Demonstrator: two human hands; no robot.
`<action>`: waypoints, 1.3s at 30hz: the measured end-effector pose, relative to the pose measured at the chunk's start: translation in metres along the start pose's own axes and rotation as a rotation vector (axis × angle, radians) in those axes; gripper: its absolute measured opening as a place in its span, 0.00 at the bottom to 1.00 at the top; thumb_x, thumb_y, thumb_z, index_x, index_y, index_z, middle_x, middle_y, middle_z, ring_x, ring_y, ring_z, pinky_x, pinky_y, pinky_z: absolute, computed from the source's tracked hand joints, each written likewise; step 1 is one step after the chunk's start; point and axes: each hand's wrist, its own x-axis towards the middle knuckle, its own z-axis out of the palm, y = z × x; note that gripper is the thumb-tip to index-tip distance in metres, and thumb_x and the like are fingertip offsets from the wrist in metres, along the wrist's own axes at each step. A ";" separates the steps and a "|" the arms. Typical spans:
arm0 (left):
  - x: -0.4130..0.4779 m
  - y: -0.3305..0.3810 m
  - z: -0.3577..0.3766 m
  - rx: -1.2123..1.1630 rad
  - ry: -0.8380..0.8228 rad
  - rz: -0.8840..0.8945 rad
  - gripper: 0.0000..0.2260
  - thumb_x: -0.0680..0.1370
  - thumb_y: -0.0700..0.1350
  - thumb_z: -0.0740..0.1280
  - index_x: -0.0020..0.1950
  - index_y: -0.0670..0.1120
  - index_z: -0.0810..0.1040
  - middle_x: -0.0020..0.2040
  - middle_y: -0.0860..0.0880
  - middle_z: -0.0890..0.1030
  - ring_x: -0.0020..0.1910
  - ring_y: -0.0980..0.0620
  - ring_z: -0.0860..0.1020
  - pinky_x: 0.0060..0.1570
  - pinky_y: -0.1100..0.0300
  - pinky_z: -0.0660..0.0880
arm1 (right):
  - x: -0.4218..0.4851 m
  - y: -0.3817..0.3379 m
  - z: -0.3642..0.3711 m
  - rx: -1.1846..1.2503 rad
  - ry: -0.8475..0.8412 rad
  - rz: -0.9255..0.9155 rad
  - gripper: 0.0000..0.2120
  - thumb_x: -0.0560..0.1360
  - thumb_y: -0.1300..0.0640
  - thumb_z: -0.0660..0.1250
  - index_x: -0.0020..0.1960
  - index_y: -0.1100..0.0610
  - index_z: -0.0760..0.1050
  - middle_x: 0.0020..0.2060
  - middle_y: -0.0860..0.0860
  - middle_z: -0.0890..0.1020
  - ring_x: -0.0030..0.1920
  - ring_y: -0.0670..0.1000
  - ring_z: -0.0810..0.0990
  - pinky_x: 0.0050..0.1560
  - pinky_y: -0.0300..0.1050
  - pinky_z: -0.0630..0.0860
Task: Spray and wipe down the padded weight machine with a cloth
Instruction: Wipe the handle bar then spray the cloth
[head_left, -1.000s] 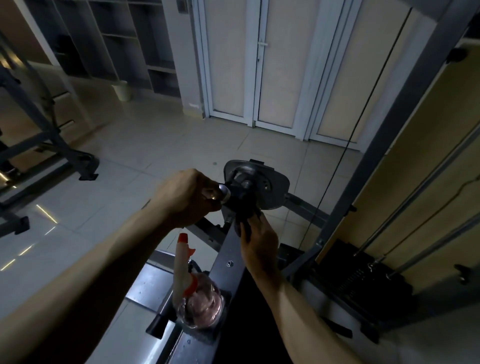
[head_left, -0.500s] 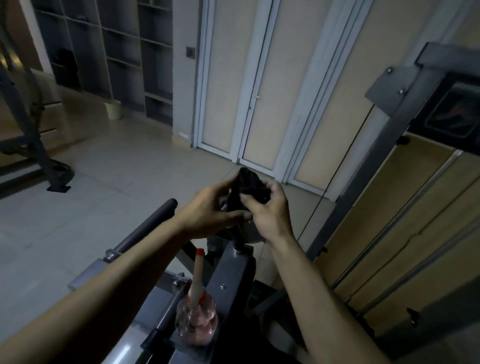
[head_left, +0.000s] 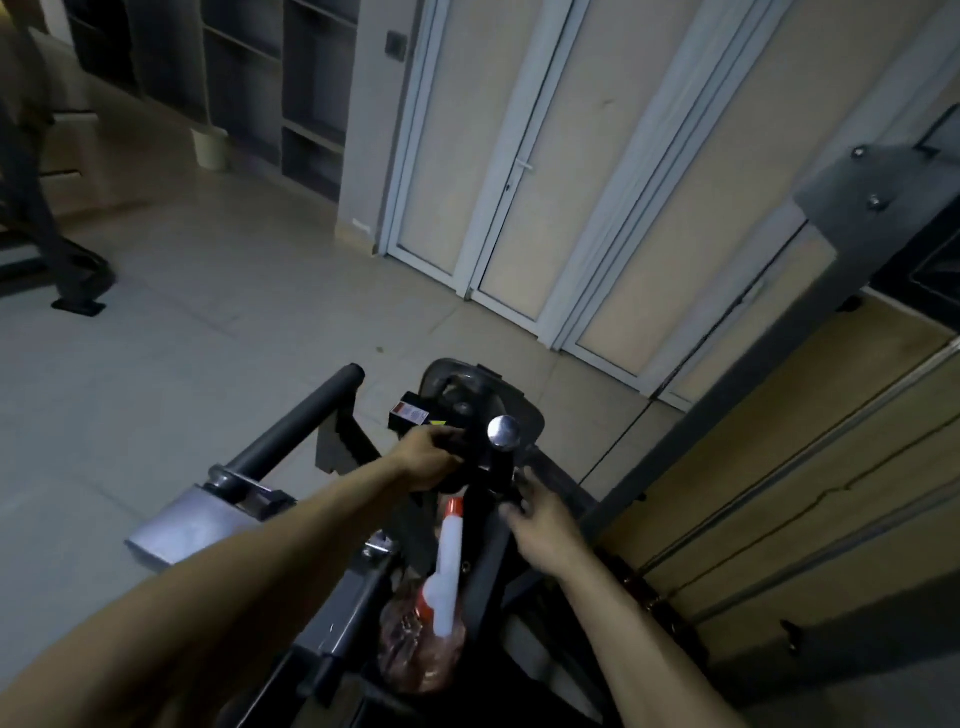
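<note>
The weight machine's dark upright post (head_left: 485, 519) rises in front of me, topped by a chrome knob (head_left: 503, 431) and a grey plate (head_left: 467, 384). My left hand (head_left: 423, 460) grips a dark cloth (head_left: 462, 446) and holds it against the post just left of the knob. On the post's right side, my right hand (head_left: 545, 522) touches it with loosely spread fingers and holds nothing. A spray bottle (head_left: 447, 566) with a white head, red tip and pinkish liquid stands on the machine between my forearms.
A black padded roller bar (head_left: 298, 423) juts out to the left on a grey bracket (head_left: 182, 525). The machine's slanted frame beam (head_left: 727, 405) and cable run on the right. White double doors (head_left: 519, 182) stand ahead, and another machine's foot (head_left: 78, 291) is far left.
My view has dropped toward the machine. The cloth went from both hands, held up, to my left hand alone, down by the knob. My right hand let go and moved to the post.
</note>
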 end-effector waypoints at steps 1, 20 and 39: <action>0.009 -0.001 0.008 0.063 -0.036 0.043 0.19 0.78 0.30 0.66 0.68 0.41 0.79 0.58 0.42 0.83 0.53 0.47 0.81 0.50 0.61 0.78 | 0.005 0.006 0.006 -0.075 -0.028 -0.012 0.25 0.84 0.58 0.63 0.80 0.55 0.65 0.79 0.54 0.66 0.79 0.54 0.62 0.67 0.37 0.61; -0.023 0.050 -0.037 -0.071 -0.204 0.342 0.14 0.81 0.32 0.62 0.58 0.46 0.82 0.58 0.52 0.80 0.59 0.54 0.78 0.59 0.58 0.76 | 0.033 0.055 0.046 -0.017 -0.022 0.159 0.12 0.80 0.45 0.67 0.64 0.39 0.75 0.63 0.49 0.80 0.65 0.54 0.79 0.67 0.56 0.75; -0.039 0.067 -0.040 -0.354 -0.187 -0.083 0.11 0.83 0.38 0.63 0.60 0.43 0.83 0.57 0.43 0.83 0.56 0.44 0.83 0.57 0.50 0.82 | 0.027 0.041 0.048 -0.065 0.034 0.109 0.25 0.84 0.44 0.61 0.79 0.46 0.64 0.76 0.52 0.69 0.73 0.57 0.72 0.69 0.54 0.73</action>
